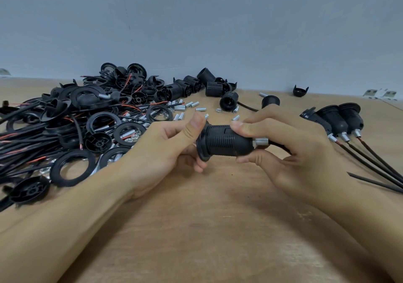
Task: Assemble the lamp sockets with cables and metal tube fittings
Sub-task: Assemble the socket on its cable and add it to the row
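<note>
Both hands meet over the middle of the wooden desk (pixel 196 228), sharing one black lamp socket (pixel 224 140) held clear of the surface and lying on its side. The left hand (pixel 165 151) has its grip closed on the flanged end: the thumb (pixel 196 123) presses on top by the collar ring and the curled fingers support it from below. The right hand (pixel 290 149) has its grip closed on the other end, the index fingertip lying across the top of the ribbed body and the lower fingers wrapped beneath. A short threaded metal tube (pixel 260 141) sticks out of the socket's narrow end, inside the right grip, and a black cable (pixel 277 144) runs on from it into the palm.

Just beyond the right grip, further to the right, three finished sockets (pixel 340 119) lie side by side, each with a metal tube at its near end and a black cable trailing towards the desk's right edge. Beyond the two grips, loose metal tubes (pixel 185 107) are scattered on the desk, with a few nuts among them. To the left of the left grip spreads a large heap of parts: black collar rings (pixel 73 167), socket caps and a tangle of black and red wires (pixel 26 130). Behind the tubes, against the grey wall (pixel 218 20), lies a cluster of bare threaded socket bodies (pixel 214 88). One cap (pixel 300 90) sits alone further right along the wall.
</note>
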A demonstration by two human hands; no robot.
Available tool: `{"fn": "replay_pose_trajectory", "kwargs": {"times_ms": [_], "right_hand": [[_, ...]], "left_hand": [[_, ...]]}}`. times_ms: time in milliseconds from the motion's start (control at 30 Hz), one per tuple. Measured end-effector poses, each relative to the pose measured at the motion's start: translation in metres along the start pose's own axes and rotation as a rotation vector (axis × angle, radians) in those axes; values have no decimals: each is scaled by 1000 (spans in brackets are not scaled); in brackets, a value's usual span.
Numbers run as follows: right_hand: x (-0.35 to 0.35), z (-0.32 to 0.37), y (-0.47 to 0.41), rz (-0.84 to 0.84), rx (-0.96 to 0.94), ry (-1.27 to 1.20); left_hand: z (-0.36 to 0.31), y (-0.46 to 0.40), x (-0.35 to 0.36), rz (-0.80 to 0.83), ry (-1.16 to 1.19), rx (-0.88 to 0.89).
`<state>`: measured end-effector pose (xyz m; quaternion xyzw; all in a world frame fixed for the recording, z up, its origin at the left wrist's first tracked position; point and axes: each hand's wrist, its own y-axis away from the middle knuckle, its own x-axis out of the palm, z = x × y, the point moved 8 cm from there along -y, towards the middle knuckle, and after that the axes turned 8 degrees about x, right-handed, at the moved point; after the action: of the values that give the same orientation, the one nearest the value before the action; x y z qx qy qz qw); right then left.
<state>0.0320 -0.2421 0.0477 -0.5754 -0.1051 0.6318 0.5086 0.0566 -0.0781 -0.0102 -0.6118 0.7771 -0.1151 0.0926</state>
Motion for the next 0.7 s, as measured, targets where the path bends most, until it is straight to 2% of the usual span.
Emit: {"fn": "replay_pose_trajectory", "kwargs": {"times_ms": [67, 233, 367, 467, 567, 700], "right_hand": [[0, -4, 0, 13, 55, -40], [5, -19, 4, 52, 326, -291], [10, -27, 3, 54, 444, -368], [13, -35, 2, 30, 521, -424], [13, -40, 2, 14, 565, -459], [11, -41, 3, -6, 572, -460]], "left_hand": [[-1, 0, -3, -5, -35, 49], [-13, -1, -4, 0, 0, 161], [-21, -2, -2, 13, -1, 229], [-30, -3, -5, -26, 107, 292], [-32, -4, -13, -100, 301, 247], [-30, -1, -14, -173, 354, 185]]}}
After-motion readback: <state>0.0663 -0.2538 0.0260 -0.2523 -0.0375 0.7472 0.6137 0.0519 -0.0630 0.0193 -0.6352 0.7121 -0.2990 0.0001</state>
